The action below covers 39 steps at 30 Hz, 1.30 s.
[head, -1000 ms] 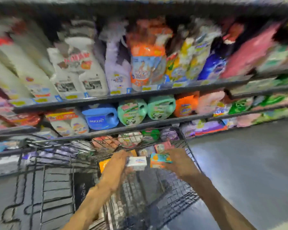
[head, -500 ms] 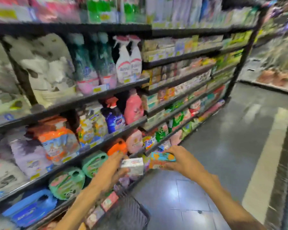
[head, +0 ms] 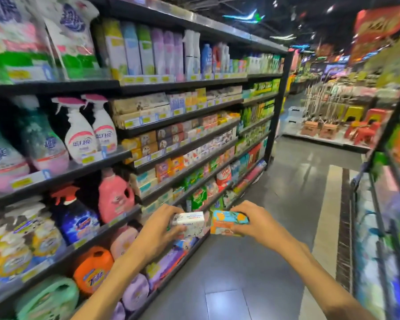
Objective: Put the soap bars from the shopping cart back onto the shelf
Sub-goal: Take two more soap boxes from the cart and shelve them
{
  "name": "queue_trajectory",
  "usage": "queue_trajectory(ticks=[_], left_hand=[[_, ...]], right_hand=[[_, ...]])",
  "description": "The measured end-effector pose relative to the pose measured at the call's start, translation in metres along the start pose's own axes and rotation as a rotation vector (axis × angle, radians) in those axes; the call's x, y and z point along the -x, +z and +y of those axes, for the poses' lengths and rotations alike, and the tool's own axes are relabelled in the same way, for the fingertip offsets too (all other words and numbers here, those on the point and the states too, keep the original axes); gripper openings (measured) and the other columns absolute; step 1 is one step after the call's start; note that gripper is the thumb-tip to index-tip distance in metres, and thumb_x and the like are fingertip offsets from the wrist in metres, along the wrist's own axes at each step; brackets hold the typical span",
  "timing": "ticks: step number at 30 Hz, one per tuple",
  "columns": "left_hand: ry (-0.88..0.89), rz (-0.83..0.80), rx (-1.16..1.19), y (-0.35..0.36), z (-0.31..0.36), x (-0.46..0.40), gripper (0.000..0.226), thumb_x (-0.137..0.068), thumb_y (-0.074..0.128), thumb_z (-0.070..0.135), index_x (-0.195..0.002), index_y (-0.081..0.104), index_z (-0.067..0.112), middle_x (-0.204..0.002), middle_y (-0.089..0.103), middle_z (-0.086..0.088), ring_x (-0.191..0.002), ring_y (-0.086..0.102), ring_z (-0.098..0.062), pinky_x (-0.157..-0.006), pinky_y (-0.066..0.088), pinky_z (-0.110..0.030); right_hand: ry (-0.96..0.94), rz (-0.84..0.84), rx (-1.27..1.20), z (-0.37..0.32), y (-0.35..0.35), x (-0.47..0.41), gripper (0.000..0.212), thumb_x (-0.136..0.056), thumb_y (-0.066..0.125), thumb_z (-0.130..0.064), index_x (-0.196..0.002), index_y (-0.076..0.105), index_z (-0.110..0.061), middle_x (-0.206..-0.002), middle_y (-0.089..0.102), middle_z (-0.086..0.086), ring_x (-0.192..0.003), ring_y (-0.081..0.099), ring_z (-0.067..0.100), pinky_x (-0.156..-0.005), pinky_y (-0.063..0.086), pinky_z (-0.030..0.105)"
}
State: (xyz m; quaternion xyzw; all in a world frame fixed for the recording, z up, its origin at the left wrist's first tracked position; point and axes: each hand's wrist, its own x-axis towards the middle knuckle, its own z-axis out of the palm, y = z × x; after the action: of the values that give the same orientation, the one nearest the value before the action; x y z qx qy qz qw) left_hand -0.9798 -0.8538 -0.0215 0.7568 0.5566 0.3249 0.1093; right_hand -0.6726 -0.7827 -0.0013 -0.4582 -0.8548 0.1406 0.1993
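My left hand [head: 158,229] grips a white soap box [head: 189,224] in front of me at waist height. My right hand [head: 255,221] grips an orange and teal soap box [head: 228,224] right beside it. Both boxes are held in the air over the aisle floor, close to the lower shelves. The shelf section with stacked soap bars [head: 187,139] runs along the left, further down the aisle at mid height. The shopping cart is out of view.
Detergent bottles and spray bottles [head: 88,132] fill the near left shelves, with an orange jug [head: 94,270] low down. Another rack [head: 388,204] lines the right edge. The grey tiled aisle floor [head: 286,204] stretches ahead toward red stools [head: 365,132].
The view has swung from the cart and the shelves facing it to looking down the aisle. The cart has dropped out of sight. Both hands keep holding their soap boxes.
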Motion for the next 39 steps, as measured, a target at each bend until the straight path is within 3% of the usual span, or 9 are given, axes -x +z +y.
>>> queue_trajectory(ticks=[3,7,10,14,24,33,39], left_hand=[[-0.014,-0.008,0.029,0.018,0.004,-0.051,0.029,-0.09,0.069,0.031,-0.116,0.057,0.029,-0.107,0.053,0.013,-0.094,0.053,-0.002,-0.082,0.052,-0.034],[0.032,-0.034,0.095,0.043,0.002,-0.123,0.028,-0.09,0.067,0.034,-0.114,0.053,0.036,-0.111,0.052,0.015,-0.1,0.057,-0.004,-0.081,0.055,-0.032],[0.056,0.005,0.017,0.062,-0.003,-0.183,0.029,-0.091,0.067,0.034,-0.117,0.054,0.032,-0.111,0.053,0.015,-0.098,0.052,0.003,-0.081,0.047,-0.02],[0.104,-0.006,0.042,0.083,-0.016,-0.267,0.03,-0.09,0.067,0.036,-0.117,0.054,0.032,-0.109,0.054,0.014,-0.098,0.053,-0.001,-0.083,0.049,-0.029],[0.132,-0.016,0.026,0.131,-0.053,-0.453,0.03,-0.09,0.066,0.036,-0.117,0.053,0.035,-0.111,0.052,0.021,-0.104,0.05,0.003,-0.084,0.043,-0.021],[0.032,0.113,-0.036,0.161,-0.103,-0.57,0.027,-0.09,0.067,0.03,-0.115,0.057,0.029,-0.106,0.053,0.013,-0.099,0.051,-0.001,-0.083,0.044,-0.026],[-0.172,0.251,-0.111,0.159,-0.137,-0.625,0.028,-0.092,0.065,0.033,-0.118,0.056,0.029,-0.109,0.053,0.013,-0.1,0.053,-0.003,-0.085,0.051,-0.033]], right_hand=[[0.028,0.016,0.015,0.035,-0.02,-0.021,0.045,-0.079,0.076,-0.034,-0.121,0.062,-0.024,-0.105,0.056,-0.006,-0.096,0.055,0.01,-0.085,0.047,0.032],[0.06,0.053,0.017,0.088,-0.039,-0.057,0.047,-0.077,0.077,-0.038,-0.12,0.062,-0.026,-0.104,0.055,-0.009,-0.093,0.055,0.007,-0.083,0.047,0.03],[0.073,0.063,0.045,0.13,-0.052,-0.093,0.047,-0.078,0.077,-0.035,-0.122,0.063,-0.025,-0.106,0.055,-0.008,-0.094,0.054,0.006,-0.08,0.042,0.021],[0.104,0.086,0.059,0.184,-0.071,-0.147,0.045,-0.078,0.078,-0.034,-0.12,0.063,-0.026,-0.104,0.054,-0.012,-0.09,0.052,0.002,-0.073,0.036,0.012],[0.132,0.113,0.088,0.298,-0.115,-0.287,0.046,-0.081,0.075,-0.037,-0.123,0.06,-0.029,-0.106,0.054,-0.013,-0.095,0.055,0.005,-0.085,0.048,0.03],[0.0,0.018,0.108,0.38,-0.119,-0.451,0.052,-0.083,0.076,-0.034,-0.13,0.058,-0.022,-0.113,0.055,-0.006,-0.102,0.055,0.013,-0.089,0.048,0.03],[-0.162,-0.096,0.078,0.412,-0.116,-0.573,0.057,-0.084,0.075,-0.032,-0.136,0.054,-0.023,-0.12,0.054,-0.004,-0.106,0.055,0.016,-0.089,0.05,0.034]])
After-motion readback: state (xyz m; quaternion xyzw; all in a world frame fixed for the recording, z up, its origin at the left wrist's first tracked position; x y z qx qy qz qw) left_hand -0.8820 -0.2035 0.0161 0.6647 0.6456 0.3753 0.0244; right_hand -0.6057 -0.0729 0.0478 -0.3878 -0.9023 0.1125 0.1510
